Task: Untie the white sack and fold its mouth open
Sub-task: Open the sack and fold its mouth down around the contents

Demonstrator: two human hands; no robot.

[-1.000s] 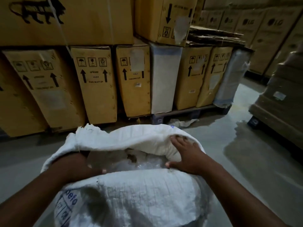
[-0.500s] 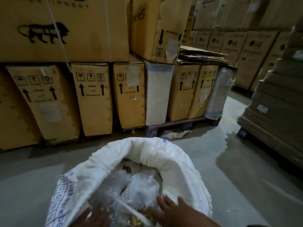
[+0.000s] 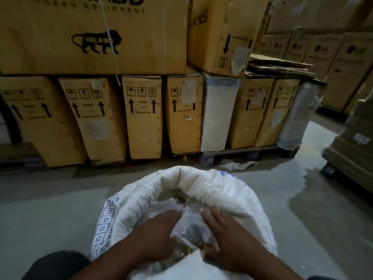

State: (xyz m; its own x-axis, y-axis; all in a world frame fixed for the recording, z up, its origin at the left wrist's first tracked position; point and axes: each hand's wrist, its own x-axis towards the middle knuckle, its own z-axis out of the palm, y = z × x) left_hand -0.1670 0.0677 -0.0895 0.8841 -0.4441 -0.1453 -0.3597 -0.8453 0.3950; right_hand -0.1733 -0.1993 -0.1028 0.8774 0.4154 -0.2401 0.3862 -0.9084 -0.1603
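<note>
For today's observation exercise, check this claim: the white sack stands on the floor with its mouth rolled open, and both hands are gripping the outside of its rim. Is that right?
One detail is wrong. In the head view, the left hand and right hand are inside the white sack, on the clear plastic liner, not gripping the rim's outside. The sack does stand on the floor with its mouth rolled open.

The white sack (image 3: 203, 190) sits on the grey floor (image 3: 50, 215) with its mouth rolled back into a thick cuff. Both hands are down inside it: left hand (image 3: 155, 237) and right hand (image 3: 228, 239) lie flat, fingers spread, on the crinkly clear plastic liner (image 3: 187, 221). On the far side, rows of cardboard boxes (image 3: 143, 116) stand on a pallet (image 3: 248, 154).
</note>
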